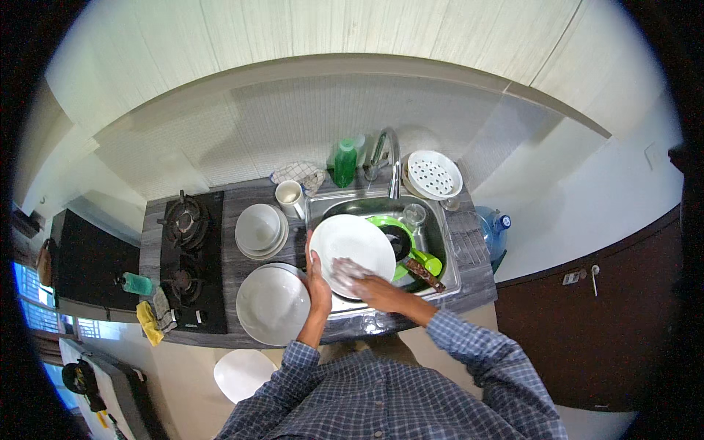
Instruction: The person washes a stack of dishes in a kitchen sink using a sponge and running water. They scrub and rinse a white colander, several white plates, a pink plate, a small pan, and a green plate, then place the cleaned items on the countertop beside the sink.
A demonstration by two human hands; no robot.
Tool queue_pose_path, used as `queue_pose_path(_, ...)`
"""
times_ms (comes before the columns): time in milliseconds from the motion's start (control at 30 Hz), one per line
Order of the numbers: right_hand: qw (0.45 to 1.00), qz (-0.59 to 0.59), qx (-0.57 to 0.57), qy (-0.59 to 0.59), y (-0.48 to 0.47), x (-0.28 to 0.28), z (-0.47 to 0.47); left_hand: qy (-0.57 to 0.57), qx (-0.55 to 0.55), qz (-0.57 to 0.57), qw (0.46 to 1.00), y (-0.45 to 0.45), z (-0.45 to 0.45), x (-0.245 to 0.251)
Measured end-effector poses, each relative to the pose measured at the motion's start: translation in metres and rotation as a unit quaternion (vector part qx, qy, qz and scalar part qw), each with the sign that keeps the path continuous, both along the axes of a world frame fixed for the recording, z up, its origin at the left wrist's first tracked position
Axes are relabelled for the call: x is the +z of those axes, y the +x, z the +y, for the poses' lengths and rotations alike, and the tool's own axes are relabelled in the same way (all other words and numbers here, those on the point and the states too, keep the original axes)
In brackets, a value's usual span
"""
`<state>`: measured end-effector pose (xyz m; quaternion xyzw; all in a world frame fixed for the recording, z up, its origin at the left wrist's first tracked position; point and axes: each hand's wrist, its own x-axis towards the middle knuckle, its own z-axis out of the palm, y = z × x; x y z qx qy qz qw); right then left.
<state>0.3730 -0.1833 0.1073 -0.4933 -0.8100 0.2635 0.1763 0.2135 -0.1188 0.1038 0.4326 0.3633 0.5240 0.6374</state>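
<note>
My left hand (318,289) grips the near left rim of a round white plate (357,242), held tilted over the sink (451,269). My right hand (366,286) lies against the plate's face, its fingers blurred and whitish; whether a sponge is under them cannot be made out. Beneath and beside the plate, the steel basin holds green dishware (429,263), a dark pan with a brown patterned handle (426,275) and a clear glass (414,214). The plate hides the basin's left part. Large white bowls (273,305) are stacked just left of my left hand.
Smaller white bowls (258,228) and a white mug (290,198) stand left of the sink. Behind it are a green bottle (345,165), a chrome faucet (393,159) and a perforated white strainer (434,175). A black gas hob (209,264) occupies the counter's left.
</note>
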Motion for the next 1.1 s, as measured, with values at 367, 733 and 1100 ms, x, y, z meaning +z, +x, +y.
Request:
queue_pose_path(367, 0.967, -0.227, -0.073, 0.088, 0.07, 0.015, 0.036, 0.039, 0.024, 0.073, 0.996, 0.004, -0.001, 0.02)
queue_pose_path(733, 0.97, 0.095, -0.22, -0.033, -0.001, 0.006, 0.044, 0.033, 0.049, 0.164, 0.985, 0.01, -0.019, 0.0)
queue_pose_path(1100, 0.992, 0.09, -0.087, 0.027, -0.032, 0.026, 0.003, -0.085, 0.031, 0.07, 0.993, -0.004, 0.006, -0.036)
